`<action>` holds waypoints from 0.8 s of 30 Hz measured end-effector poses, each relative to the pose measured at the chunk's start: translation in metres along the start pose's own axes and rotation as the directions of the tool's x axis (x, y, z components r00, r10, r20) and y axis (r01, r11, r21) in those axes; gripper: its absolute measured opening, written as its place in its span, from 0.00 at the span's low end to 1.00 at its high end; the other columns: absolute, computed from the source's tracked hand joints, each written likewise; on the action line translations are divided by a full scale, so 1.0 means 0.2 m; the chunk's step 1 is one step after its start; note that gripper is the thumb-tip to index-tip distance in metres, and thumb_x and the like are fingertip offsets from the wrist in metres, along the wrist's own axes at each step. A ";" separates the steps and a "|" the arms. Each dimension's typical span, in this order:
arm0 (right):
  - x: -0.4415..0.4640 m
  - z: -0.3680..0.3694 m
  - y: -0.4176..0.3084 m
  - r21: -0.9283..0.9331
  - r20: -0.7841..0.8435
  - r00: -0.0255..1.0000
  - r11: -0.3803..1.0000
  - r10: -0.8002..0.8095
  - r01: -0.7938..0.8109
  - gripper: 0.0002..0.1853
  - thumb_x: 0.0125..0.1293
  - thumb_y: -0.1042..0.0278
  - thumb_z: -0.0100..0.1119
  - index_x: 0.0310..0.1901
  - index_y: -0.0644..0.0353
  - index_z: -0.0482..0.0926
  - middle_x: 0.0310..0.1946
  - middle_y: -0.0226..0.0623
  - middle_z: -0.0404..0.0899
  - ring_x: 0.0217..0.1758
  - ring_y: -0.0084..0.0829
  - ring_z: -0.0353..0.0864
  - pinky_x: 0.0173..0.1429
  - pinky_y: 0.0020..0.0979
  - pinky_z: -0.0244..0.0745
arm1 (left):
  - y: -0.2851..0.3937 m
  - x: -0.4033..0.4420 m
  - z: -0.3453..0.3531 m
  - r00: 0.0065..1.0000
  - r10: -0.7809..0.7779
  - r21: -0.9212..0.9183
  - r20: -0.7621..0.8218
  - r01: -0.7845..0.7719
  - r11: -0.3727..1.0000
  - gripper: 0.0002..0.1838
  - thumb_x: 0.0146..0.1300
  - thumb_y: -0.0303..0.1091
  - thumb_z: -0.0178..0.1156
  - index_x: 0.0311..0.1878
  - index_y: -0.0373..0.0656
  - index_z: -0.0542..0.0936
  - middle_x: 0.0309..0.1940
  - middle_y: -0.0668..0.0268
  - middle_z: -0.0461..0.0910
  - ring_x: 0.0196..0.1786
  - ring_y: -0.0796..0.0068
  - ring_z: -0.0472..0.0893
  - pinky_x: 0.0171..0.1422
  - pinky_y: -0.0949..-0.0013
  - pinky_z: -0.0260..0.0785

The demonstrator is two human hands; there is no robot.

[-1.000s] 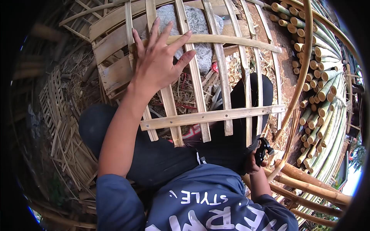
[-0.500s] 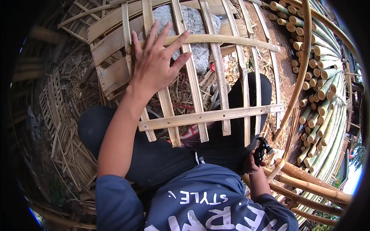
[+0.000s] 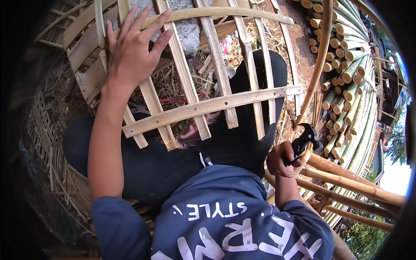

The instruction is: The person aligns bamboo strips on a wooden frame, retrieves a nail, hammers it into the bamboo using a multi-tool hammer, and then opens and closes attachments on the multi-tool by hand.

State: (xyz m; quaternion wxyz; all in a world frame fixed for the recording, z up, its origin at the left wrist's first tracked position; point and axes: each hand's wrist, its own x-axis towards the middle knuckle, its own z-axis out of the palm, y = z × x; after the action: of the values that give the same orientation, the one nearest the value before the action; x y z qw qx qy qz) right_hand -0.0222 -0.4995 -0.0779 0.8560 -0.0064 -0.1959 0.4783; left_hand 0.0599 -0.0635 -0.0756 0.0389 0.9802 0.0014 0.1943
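Note:
A lattice of nailed bamboo slats [image 3: 216, 56] lies over my lap, its crosspiece [image 3: 190, 112] showing several nail heads. My left hand [image 3: 133, 56] rests flat on its upper left part, fingers spread across the far curved crosspiece [image 3: 225, 12]. Low on the right, apart from the lattice, my right hand [image 3: 281, 159] is closed around what looks like a black claw hammer [image 3: 307, 138]. The curved head points up and away from me; most of its handle is hidden by my fingers and a bamboo pole.
A pale stone block [image 3: 186, 37] and wooden boards [image 3: 93, 52] lie beneath the lattice. Cut bamboo poles [image 3: 346, 78] are stacked at right. A bent pole [image 3: 320, 65] rises near my right hand, above thick bamboo rails [image 3: 355, 182]. Split strips [image 3: 65, 151] litter the left.
The view has shifted, so the lattice and my left hand appear farther up and left. My right hand has come up from beside my thigh, showing more of the black tool.

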 end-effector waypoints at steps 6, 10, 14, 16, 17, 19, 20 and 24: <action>0.51 0.22 -0.23 -0.570 0.164 0.985 0.820 0.056 0.048 0.10 0.74 0.63 0.60 0.50 0.57 0.79 0.36 0.46 0.85 0.32 0.45 0.88 0.29 0.32 0.79 | 0.00 0.01 0.00 1.000 0.013 -0.017 -0.016 -0.014 1.000 0.26 0.75 0.63 0.42 0.71 0.73 0.72 0.73 0.61 0.68 0.79 0.57 0.59 0.80 0.33 0.32; 0.72 0.24 -0.30 -0.607 0.428 0.827 0.794 0.365 -0.035 0.07 0.73 0.64 0.60 0.45 0.56 0.84 0.43 0.41 0.85 0.47 0.50 0.87 0.39 0.36 0.81 | 0.01 0.01 -0.01 1.000 0.010 -0.015 -0.012 -0.010 1.000 0.27 0.75 0.64 0.41 0.72 0.72 0.71 0.73 0.62 0.68 0.79 0.57 0.60 0.80 0.33 0.32; 0.76 0.24 -0.26 -0.552 0.504 0.781 0.833 0.369 -0.037 0.07 0.73 0.62 0.61 0.48 0.49 0.84 0.44 0.36 0.84 0.52 0.46 0.86 0.43 0.35 0.80 | 0.00 0.00 0.00 1.000 0.014 -0.037 -0.015 -0.015 0.999 0.27 0.75 0.64 0.41 0.71 0.72 0.72 0.73 0.61 0.68 0.78 0.57 0.60 0.80 0.33 0.32; 0.77 0.23 -0.25 -0.516 0.521 0.776 0.856 0.354 -0.044 0.08 0.70 0.63 0.66 0.49 0.47 0.83 0.43 0.35 0.85 0.51 0.45 0.87 0.42 0.35 0.80 | 0.00 0.00 0.00 1.000 0.018 -0.037 -0.019 -0.019 0.999 0.27 0.75 0.64 0.41 0.71 0.72 0.72 0.73 0.61 0.68 0.78 0.56 0.60 0.80 0.33 0.32; 0.77 0.22 -0.25 -0.504 0.526 0.778 0.863 0.344 -0.041 0.09 0.69 0.64 0.67 0.49 0.47 0.83 0.43 0.35 0.85 0.50 0.45 0.87 0.42 0.36 0.81 | 0.00 0.00 0.00 1.000 0.018 -0.030 -0.020 -0.019 0.999 0.27 0.75 0.64 0.41 0.71 0.72 0.72 0.73 0.61 0.68 0.78 0.56 0.61 0.80 0.33 0.32; 0.79 0.22 -0.25 -0.489 0.535 0.776 0.872 0.334 -0.038 0.12 0.65 0.65 0.71 0.48 0.47 0.82 0.42 0.35 0.85 0.49 0.44 0.88 0.41 0.36 0.81 | 0.00 0.00 0.00 1.000 0.017 -0.024 -0.021 -0.017 1.000 0.27 0.75 0.64 0.41 0.71 0.72 0.73 0.73 0.61 0.68 0.78 0.56 0.61 0.80 0.33 0.33; 0.79 0.23 -0.25 -0.487 0.537 0.777 0.873 0.328 -0.032 0.11 0.65 0.65 0.71 0.48 0.46 0.82 0.42 0.35 0.85 0.48 0.44 0.88 0.41 0.36 0.81 | 0.00 0.00 0.00 1.000 0.015 -0.025 -0.020 -0.016 1.000 0.27 0.74 0.65 0.41 0.71 0.72 0.73 0.73 0.61 0.68 0.78 0.56 0.61 0.80 0.33 0.33; 0.79 0.21 -0.24 -0.469 0.556 0.772 0.883 0.307 -0.014 0.11 0.66 0.64 0.70 0.49 0.46 0.82 0.41 0.35 0.85 0.48 0.43 0.88 0.40 0.35 0.81 | 0.00 0.00 0.00 1.000 0.006 -0.040 -0.022 -0.007 0.999 0.27 0.74 0.64 0.41 0.71 0.72 0.73 0.73 0.61 0.68 0.78 0.56 0.61 0.80 0.32 0.33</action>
State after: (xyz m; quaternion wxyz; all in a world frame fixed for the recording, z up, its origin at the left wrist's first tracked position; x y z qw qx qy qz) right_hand 0.0764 -0.4025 0.0236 0.6752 -0.0604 -0.5651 0.4702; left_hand 0.0607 -0.0639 -0.0754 0.0578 0.9770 -0.0053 0.2053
